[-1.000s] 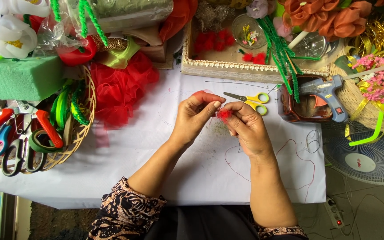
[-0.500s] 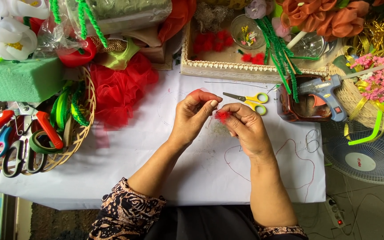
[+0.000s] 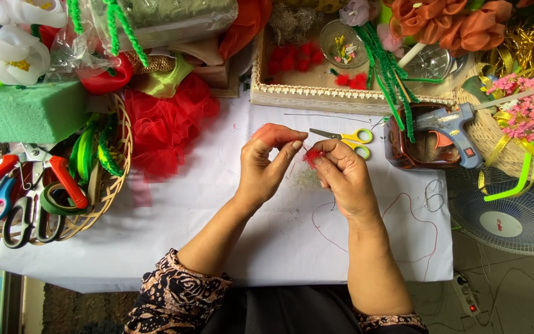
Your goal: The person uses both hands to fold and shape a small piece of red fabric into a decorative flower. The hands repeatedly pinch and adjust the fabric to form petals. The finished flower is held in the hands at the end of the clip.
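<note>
Pinching a small red fuzzy tuft (image 3: 312,155) between them, left hand (image 3: 267,164) and right hand (image 3: 341,176) meet fingertip to fingertip over the middle of the white-papered counter (image 3: 217,247). Yellow-handled scissors (image 3: 347,136) lie just beyond, toward the far edge.

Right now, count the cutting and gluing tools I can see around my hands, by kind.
Yellow-handled scissors: 1
Black-handled scissors: 1
Red-handled pliers: 1
Blue glue gun: 1
Total: 4
</note>
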